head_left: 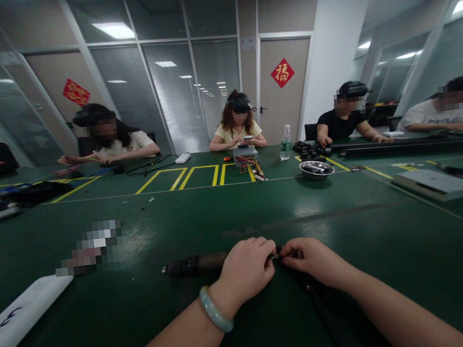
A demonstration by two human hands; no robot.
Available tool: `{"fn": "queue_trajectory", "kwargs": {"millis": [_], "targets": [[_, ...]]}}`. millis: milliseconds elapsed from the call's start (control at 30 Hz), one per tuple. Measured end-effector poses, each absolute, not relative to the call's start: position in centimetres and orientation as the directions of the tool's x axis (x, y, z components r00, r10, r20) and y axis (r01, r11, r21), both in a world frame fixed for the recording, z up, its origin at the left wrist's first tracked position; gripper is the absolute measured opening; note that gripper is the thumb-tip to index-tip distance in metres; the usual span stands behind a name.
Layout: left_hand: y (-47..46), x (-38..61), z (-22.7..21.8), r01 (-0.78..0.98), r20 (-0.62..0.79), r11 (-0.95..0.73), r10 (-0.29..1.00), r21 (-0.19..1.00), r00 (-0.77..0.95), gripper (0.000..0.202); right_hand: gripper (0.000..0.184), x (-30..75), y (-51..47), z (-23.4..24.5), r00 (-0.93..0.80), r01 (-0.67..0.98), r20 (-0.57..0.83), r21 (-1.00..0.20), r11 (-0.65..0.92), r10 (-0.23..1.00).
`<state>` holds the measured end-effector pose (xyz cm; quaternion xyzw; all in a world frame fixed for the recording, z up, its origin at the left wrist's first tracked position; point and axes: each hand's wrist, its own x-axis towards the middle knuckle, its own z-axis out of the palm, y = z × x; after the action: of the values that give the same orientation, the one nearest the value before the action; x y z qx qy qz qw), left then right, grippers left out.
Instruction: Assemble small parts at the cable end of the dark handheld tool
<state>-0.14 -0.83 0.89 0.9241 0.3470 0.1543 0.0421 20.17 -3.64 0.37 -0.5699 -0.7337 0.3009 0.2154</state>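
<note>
The left hand (pixel 248 263) curls over the back end of a dark tool (pixel 202 263), fingertips closed by a small shiny bit (pixel 275 256). The right hand (pixel 310 257) is beside it, fingers bent; I cannot tell if they pinch anything. The tool is long and round, with a thin metal tip. It lies on the green tabletop (pixel 148 322), well apart from the far edge, where four people (pixel 343 123) sit. Yellow lines (pixel 75 189) mark that side. Behind, red signs (pixel 282 73) hang on two doors (pixel 283 114).

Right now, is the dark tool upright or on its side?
On its side: the tool stretches level from the left hand, its narrow tip pointing left.
</note>
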Motion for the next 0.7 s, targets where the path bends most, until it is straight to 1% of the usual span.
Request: {"fn": "queue_trajectory", "kwargs": {"millis": [167,267,367,500,700], "targets": [[-0.75,-0.18,0.8,0.613,0.263,-0.767,0.641,0.19,0.721,0.007,0.02,20.28,-3.49,0.04,-0.255,0.717,-0.044,-0.679,0.158,0.966],[-0.8,-0.17,0.75,0.612,0.273,-0.766,0.642,0.194,0.717,0.013,0.019,20.3,-3.46,-0.08,-0.257,0.705,-0.036,-0.69,0.162,0.966],[-0.88,-0.12,0.73,0.644,0.266,-0.74,0.671,0.192,0.692,0.017,0.017,20.28,-3.46,-0.14,-0.248,0.694,-0.026,-0.702,0.16,0.968],[-0.88,-0.08,0.77,0.645,0.261,-0.74,0.671,0.19,0.694,0.012,0.016,20.26,-3.5,-0.06,-0.244,0.692,-0.033,-0.706,0.151,0.969],[-0.77,-0.18,0.83,0.614,0.28,-0.763,0.646,0.203,0.71,0.011,0.018,20.21,-3.55,0.16,-0.243,0.708,-0.045,-0.691,0.145,0.969]]}}
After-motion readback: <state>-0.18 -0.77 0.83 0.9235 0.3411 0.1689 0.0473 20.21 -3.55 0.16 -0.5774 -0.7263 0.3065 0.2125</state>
